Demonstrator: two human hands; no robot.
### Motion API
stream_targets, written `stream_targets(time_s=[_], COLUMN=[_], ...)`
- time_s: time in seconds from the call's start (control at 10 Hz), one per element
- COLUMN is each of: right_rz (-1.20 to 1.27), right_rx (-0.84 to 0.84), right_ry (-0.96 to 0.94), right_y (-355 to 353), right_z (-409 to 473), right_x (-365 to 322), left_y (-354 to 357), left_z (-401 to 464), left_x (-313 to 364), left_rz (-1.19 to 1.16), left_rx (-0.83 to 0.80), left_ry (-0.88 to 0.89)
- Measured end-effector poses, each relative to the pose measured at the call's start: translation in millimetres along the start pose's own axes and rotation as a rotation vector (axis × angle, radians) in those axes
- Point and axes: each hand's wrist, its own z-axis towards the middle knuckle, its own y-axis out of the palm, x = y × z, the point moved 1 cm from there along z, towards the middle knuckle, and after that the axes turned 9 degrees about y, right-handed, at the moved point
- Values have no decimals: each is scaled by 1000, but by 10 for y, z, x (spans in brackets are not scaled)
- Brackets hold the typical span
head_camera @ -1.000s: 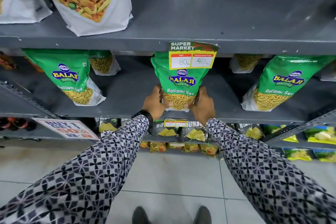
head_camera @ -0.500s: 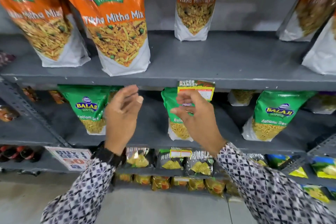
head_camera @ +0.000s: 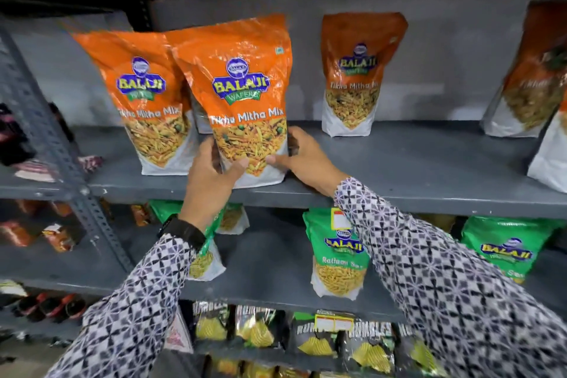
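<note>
Two hands work here, seen from the head camera. Our left hand and right hand clasp the lower sides of the glossy orange plastic snack pouch, thumbs curled over its front. The pouch sits at the front of the grey metal upper shelf, near upright, long axis vertical, printed face toward us. We read "BALAJI WAFERS" and "Tikha Mitha Mix". A matching second orange pouch stands just behind its left edge. Below, a green plastic pouch reads "BALAJI".
</note>
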Motion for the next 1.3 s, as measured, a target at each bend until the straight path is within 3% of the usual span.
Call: stream_targets(time_s=[0.3, 0.7, 1.0, 1.2, 1.3], right_rz=[0, -6, -3, -48, -74], right_rx=[103, 254, 300, 289, 381], right_ry=[13, 56, 46, 21, -27], right_y=[-325, -1325, -1544, -1612, -1621], right_z=[-165, -541, -685, -683, -744], right_x=[155, 442, 577, 274, 237], left_y=[311, 1261, 1530, 1465, 1441], left_z=[61, 81, 48, 147, 98], left_x=[67, 350, 377, 581, 593], left_rz=[-30, -138, -126, -136, -193], left_rx=[-104, -243, -235, -222, -217], left_ry=[-12, 28, 48, 87, 74])
